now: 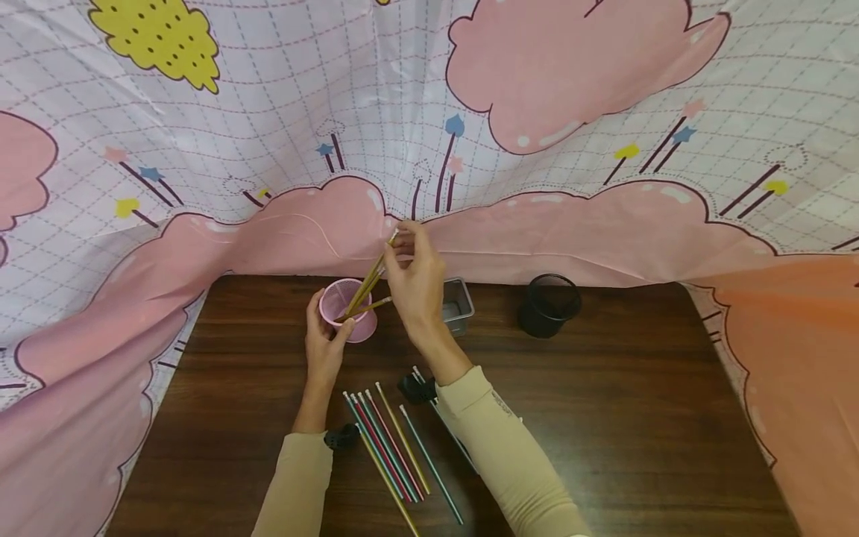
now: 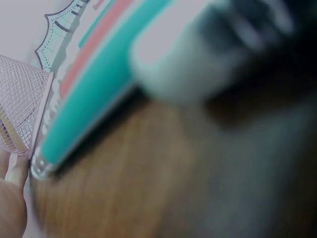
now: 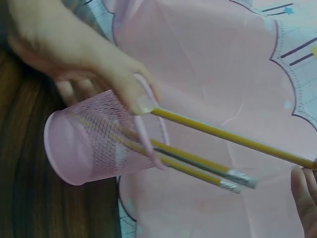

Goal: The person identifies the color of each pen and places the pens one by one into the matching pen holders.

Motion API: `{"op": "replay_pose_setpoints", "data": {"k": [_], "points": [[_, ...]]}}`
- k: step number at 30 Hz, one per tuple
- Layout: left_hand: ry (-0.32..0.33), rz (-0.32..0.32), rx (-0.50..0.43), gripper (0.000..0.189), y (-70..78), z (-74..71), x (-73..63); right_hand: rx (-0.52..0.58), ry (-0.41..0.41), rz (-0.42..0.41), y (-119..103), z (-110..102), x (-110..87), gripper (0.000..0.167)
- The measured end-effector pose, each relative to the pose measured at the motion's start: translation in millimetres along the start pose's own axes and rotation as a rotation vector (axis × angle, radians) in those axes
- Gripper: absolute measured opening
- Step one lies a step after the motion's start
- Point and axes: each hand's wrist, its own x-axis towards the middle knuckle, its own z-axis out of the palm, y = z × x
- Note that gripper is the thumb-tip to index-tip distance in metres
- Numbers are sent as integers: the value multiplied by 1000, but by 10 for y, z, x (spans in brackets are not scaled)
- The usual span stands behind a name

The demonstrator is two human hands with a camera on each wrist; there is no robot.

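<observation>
My left hand [image 1: 325,350] grips a pink mesh pencil cup [image 1: 362,328] around its side, near the back edge of the table. The cup is tilted, its thumb side at the rim. Several yellow pencils [image 3: 198,168] lean out of it, white eraser ends outward. With my right hand [image 1: 416,283] I pinch one yellow pencil [image 3: 233,140] near its eraser end, above the cup; its other end reaches the rim by my left thumb. In the left wrist view the cup's mesh [image 2: 22,94] and part of the left hand [image 2: 11,208] show at the left edge.
Several coloured pencils [image 1: 389,447] lie on the dark wooden table [image 1: 604,418] in front, some partly under the right forearm. Behind the right hand stands a grey see-through container [image 1: 458,321]; a black mesh cup [image 1: 546,309] is further right. A patterned cloth [image 1: 570,239] hangs behind.
</observation>
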Motion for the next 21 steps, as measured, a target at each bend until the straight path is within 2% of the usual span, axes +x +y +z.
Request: {"op": "replay_pose_setpoints", "data": {"k": [6,14,21], "points": [[11,3,-1,75,-25,6,-2,-19,-46,3,100,50,-47,29],[2,-4,-13,75,-47,19,-2,-97,-95,-8,205,19,-70,12],[1,-12,-24,75,-42,22,-3,-85,-110,-23,253,-35,-133,11]]}}
